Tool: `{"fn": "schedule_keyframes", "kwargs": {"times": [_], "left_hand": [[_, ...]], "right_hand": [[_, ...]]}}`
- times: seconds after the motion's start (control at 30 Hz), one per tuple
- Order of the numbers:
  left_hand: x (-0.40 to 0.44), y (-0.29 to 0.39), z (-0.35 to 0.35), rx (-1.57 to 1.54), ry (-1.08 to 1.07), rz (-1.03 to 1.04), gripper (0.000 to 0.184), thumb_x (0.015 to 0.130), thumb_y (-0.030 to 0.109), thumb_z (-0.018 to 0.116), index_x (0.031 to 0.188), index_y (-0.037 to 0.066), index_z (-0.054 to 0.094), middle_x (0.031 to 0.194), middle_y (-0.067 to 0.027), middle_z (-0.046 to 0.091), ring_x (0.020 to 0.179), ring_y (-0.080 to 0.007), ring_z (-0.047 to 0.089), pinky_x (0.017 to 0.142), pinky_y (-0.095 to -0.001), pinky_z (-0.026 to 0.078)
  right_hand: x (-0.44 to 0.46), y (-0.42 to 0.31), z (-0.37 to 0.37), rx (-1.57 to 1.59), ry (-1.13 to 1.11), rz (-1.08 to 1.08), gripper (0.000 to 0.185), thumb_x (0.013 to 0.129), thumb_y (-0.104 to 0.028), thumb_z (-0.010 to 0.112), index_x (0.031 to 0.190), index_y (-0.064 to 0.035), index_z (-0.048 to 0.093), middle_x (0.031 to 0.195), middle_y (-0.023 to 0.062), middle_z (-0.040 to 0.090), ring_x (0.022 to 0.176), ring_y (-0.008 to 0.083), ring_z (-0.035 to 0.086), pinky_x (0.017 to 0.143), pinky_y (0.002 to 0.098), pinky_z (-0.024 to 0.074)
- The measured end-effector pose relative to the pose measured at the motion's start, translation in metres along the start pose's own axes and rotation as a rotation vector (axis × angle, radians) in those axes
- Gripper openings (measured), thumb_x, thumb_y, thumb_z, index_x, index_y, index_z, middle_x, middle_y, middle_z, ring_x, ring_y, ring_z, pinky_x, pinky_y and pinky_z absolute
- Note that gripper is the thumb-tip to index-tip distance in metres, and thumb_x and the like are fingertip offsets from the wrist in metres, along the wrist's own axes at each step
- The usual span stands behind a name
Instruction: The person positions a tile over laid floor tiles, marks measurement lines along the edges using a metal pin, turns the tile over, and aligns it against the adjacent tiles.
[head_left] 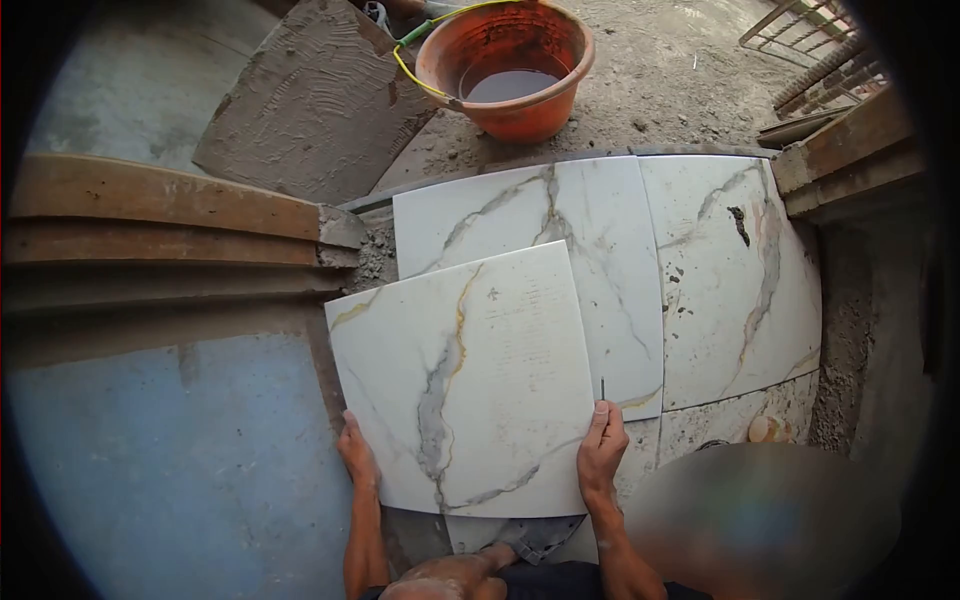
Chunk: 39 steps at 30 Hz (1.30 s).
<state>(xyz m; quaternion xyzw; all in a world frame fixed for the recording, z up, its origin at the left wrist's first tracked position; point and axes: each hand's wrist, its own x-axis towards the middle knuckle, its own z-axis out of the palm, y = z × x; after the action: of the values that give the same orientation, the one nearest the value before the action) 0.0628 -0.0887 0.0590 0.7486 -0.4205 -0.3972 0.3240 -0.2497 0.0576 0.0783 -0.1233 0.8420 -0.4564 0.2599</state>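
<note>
A white marble-look tile [510, 400] with grey and gold veins is held in front of me, slightly turned. Faint marks show on its upper right part. My left hand [360, 455] is closed on its lower left edge, with the fingers partly hidden. At the lower right edge, my right hand [600, 445] is closed on the tile, and a thin dark pencil-like stick [603, 388] points up from its fingers. Behind and partly under the held tile lies a second veined tile [610, 250]. A third tile [720, 300], with dark crumbs on it, adjoins that one on the right.
An orange bucket [555, 115] of greyish water stands beyond the tiles. Left of it lies a mortar-smeared board [310, 110]. Wooden frame pieces [170, 205] flank the left, and another wooden post [850, 150] the right. A blurred round shape [760, 520] blocks the lower right.
</note>
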Motion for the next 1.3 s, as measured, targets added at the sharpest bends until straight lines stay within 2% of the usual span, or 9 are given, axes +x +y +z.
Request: {"fn": "schedule_keyframes", "kwargs": {"times": [0.23, 0.5, 0.63, 0.7, 0.73, 0.8, 1.07, 1.17, 1.3], "left_hand": [[0.019, -0.002, -0.004, -0.046, -0.133, 0.050, 0.050, 0.094, 0.039, 0.044, 0.095, -0.008, 0.058, 0.089, -0.0084, 0.062, 0.077, -0.0126, 0.056, 0.072, -0.0239, 0.045], [-0.003, 0.009, 0.019, -0.135, -0.197, 0.083, 0.043, 0.094, 0.036, 0.046, 0.087, -0.005, 0.059, 0.082, -0.0060, 0.062, 0.070, -0.0106, 0.054, 0.066, -0.0240, 0.045], [-0.018, 0.002, 0.029, -0.181, -0.207, 0.066, 0.039, 0.093, 0.034, 0.047, 0.086, -0.002, 0.059, 0.080, -0.0056, 0.062, 0.070, -0.0096, 0.054, 0.066, -0.0225, 0.044], [-0.020, 0.003, 0.032, 0.250, -0.256, 0.134, 0.036, 0.093, 0.031, 0.048, 0.093, -0.003, 0.061, 0.080, -0.0062, 0.063, 0.070, -0.0096, 0.054, 0.066, -0.0225, 0.043], [-0.028, 0.007, 0.036, 0.241, -0.220, 0.118, 0.036, 0.093, 0.031, 0.048, 0.093, -0.003, 0.061, 0.080, -0.0062, 0.063, 0.070, -0.0096, 0.054, 0.066, -0.0225, 0.043], [-0.042, 0.020, 0.050, 0.074, -0.314, 0.285, 0.035, 0.093, 0.029, 0.049, 0.102, -0.003, 0.061, 0.079, -0.0075, 0.063, 0.070, -0.0099, 0.053, 0.065, -0.0238, 0.043], [-0.060, 0.002, 0.056, 0.203, -0.289, 0.194, 0.036, 0.094, 0.027, 0.047, 0.105, -0.005, 0.059, 0.078, -0.0043, 0.060, 0.071, -0.0074, 0.047, 0.064, -0.0236, 0.042], [-0.064, -0.005, 0.061, 0.177, -0.192, 0.246, 0.034, 0.092, 0.028, 0.050, 0.105, -0.001, 0.061, 0.068, -0.0115, 0.063, 0.060, -0.0091, 0.050, 0.056, -0.0260, 0.043], [-0.066, -0.011, 0.065, 0.183, -0.129, 0.306, 0.036, 0.092, 0.027, 0.051, 0.112, -0.002, 0.058, 0.080, -0.0172, 0.066, 0.065, -0.0129, 0.056, 0.060, -0.0285, 0.045]], "right_hand": [[-0.008, -0.001, 0.004, -0.039, 0.057, -0.028, 0.028, 0.094, -0.022, 0.042, 0.085, 0.0012, 0.055, 0.051, 0.0142, 0.045, 0.042, 0.0256, 0.043, 0.044, 0.0366, 0.0342], [0.005, 0.012, -0.025, -0.100, 0.152, -0.096, 0.029, 0.094, -0.023, 0.042, 0.083, 0.0007, 0.055, 0.054, 0.0162, 0.046, 0.046, 0.0291, 0.045, 0.046, 0.0377, 0.0358], [0.025, 0.031, -0.043, -0.104, 0.232, -0.136, 0.031, 0.094, -0.023, 0.041, 0.082, 0.0025, 0.053, 0.057, 0.0155, 0.046, 0.050, 0.0224, 0.043, 0.050, 0.0353, 0.0365], [0.035, 0.029, -0.052, -0.101, 0.243, -0.203, 0.031, 0.095, -0.023, 0.041, 0.079, 0.0028, 0.050, 0.057, 0.0111, 0.042, 0.052, 0.0163, 0.037, 0.050, 0.0323, 0.0342], [0.038, 0.030, -0.057, -0.114, 0.227, -0.188, 0.031, 0.095, -0.023, 0.041, 0.079, 0.0027, 0.049, 0.057, 0.0088, 0.040, 0.053, 0.0150, 0.035, 0.050, 0.0313, 0.0330], [0.044, 0.036, -0.064, -0.119, 0.239, -0.215, 0.032, 0.095, -0.023, 0.041, 0.077, 0.0022, 0.046, 0.057, 0.0045, 0.035, 0.055, 0.0125, 0.031, 0.050, 0.0293, 0.0305], [0.045, 0.057, -0.072, -0.148, 0.234, -0.183, 0.032, 0.096, -0.024, 0.040, 0.082, 0.0029, 0.050, 0.061, 0.0037, 0.040, 0.059, 0.0117, 0.034, 0.053, 0.0279, 0.0333], [0.046, 0.058, -0.069, -0.130, 0.210, -0.161, 0.032, 0.096, -0.025, 0.040, 0.082, 0.0026, 0.050, 0.062, 0.0028, 0.042, 0.059, 0.0112, 0.035, 0.054, 0.0271, 0.0337], [0.052, 0.067, -0.068, -0.091, 0.195, -0.167, 0.033, 0.096, -0.026, 0.040, 0.082, 0.0021, 0.050, 0.064, 0.0021, 0.044, 0.061, 0.0107, 0.037, 0.056, 0.0260, 0.0346]]}}
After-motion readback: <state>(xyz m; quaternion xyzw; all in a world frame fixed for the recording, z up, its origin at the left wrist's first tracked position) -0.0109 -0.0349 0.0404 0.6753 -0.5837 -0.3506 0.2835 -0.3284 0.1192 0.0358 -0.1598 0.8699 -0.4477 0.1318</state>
